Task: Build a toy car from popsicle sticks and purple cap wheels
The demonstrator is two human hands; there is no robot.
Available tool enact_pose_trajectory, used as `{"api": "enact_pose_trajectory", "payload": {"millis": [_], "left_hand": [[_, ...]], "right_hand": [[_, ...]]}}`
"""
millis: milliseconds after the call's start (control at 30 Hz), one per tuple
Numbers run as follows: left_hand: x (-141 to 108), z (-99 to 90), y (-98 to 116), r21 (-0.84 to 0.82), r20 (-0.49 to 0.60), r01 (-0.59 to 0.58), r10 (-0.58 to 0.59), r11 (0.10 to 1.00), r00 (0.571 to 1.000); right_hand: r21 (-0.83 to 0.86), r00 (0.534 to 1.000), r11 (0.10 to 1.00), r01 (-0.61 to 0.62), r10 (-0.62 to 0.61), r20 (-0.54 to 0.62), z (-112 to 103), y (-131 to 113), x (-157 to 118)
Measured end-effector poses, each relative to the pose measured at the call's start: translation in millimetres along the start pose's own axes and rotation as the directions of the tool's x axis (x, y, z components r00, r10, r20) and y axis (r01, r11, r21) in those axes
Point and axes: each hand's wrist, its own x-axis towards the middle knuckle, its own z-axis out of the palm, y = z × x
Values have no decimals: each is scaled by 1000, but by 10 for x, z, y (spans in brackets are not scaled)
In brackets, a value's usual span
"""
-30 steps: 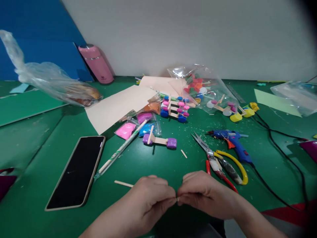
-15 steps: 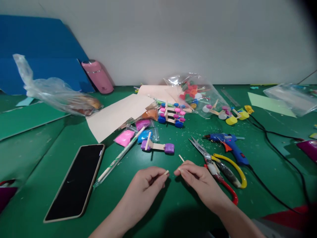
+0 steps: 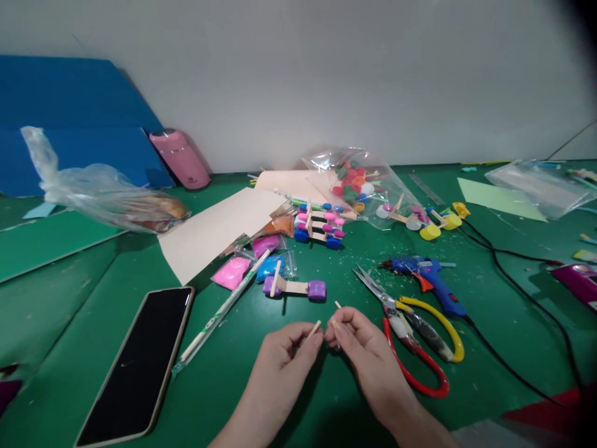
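Observation:
My left hand is closed, pinching a short wooden stick between thumb and forefinger. Close beside it, my right hand is closed too, with another thin wooden stick jutting past its fingers. Just beyond both hands stands a small model of wooden strips with purple blocks at its ends. Scissors with red and yellow handles lie right of my right hand, partly open. Behind them rests a blue glue gun with its cord running right.
A phone lies at left, beside a wrapped stick. Farther back are coloured clay packets, paper, several small models and a clear bag of caps. A pink flask leans on blue board.
My hands have come closer together, each still holding its stick. The left stick shows more of its length. The whole view has shifted, with things sitting slightly lower.

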Motion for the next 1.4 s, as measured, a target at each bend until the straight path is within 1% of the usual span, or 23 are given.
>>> {"api": "enact_pose_trajectory", "payload": {"millis": [100,200,267,367,433,500,533,567,633,700,733,800,867,933,1000,1067,1100,1167,1233,1300,1333,1367,1400], "left_hand": [[23,24,23,-61,3,29,-29,998,1000],[41,44,50,-122,49,33,-27,992,998],[45,51,56,-155,72,35,-24,987,997],[35,41,44,-209,95,44,-24,977,995],[24,23,29,-208,87,40,-22,977,996],[17,2,16,-166,68,39,-28,985,997],[16,-7,11,-144,63,46,-37,989,997],[17,-14,8,-123,65,59,-51,991,997],[26,-21,8,-87,83,90,-82,992,993],[40,-21,11,-60,88,111,-105,992,991],[47,-20,13,-53,82,120,-116,991,990],[59,-17,14,-71,71,149,-144,986,987],[68,-17,8,-119,89,184,-175,976,981],[77,-21,-5,-187,113,209,-190,960,975],[86,-28,-28,-269,127,219,-191,938,973],[94,-37,-58,-370,151,218,-173,903,973],[96,-41,-73,-422,173,215,-155,881,973],[96,-47,-95,-511,215,209,-111,834,970],[91,-52,-103,-568,246,211,-81,795,966],[84,-57,-95,-604,267,216,-61,767,962],[79,-61,-89,-615,272,215,-51,759,961],[75,-66,-83,-624,272,210,-42,753,961],[70,-72,-78,-631,268,201,-32,750,963]], "right_hand": [[121,998,992,25,-18,-61,63,68,9],[233,994,972,-37,60,-93,133,116,7],[313,991,948,-65,98,-92,185,128,1],[380,993,923,-65,96,-63,229,123,-7],[274,997,961,-27,46,-64,189,106,-20],[-20,990,996,87,-89,-109,59,73,-47],[-219,974,963,155,-186,-128,-43,50,-68],[-408,946,890,206,-287,-149,-167,25,-95],[-685,895,700,203,-416,-160,-463,-22,-166],[-862,850,489,132,-503,-155,-773,-49,-254],[-919,845,381,101,-521,-123,-911,-51,-298],[-977,868,201,66,-495,-43,-1122,-38,-372],[-996,906,84,8,-422,-28,-1227,-23,-407],[-998,931,14,-67,-358,-67,-1251,-35,-396],[-992,945,-23,-127,-307,-114,-1245,-82,-357],[-985,951,-17,-171,-265,-161,-1245,-152,-325],[-984,953,12,-180,-246,-178,-1247,-189,-319],[-981,961,121,-148,-218,-172,-1237,-251,-334],[-963,976,264,-57,-189,-110,-1173,-287,-375],[-914,988,405,15,-148,-49,-1036,-297,-423],[-886,993,463,17,-109,-37,-949,-296,-446],[-858,995,513,7,-87,-43,-857,-295,-465],[-848,996,530,7,-78,-40,-768,-296,-481]]}}
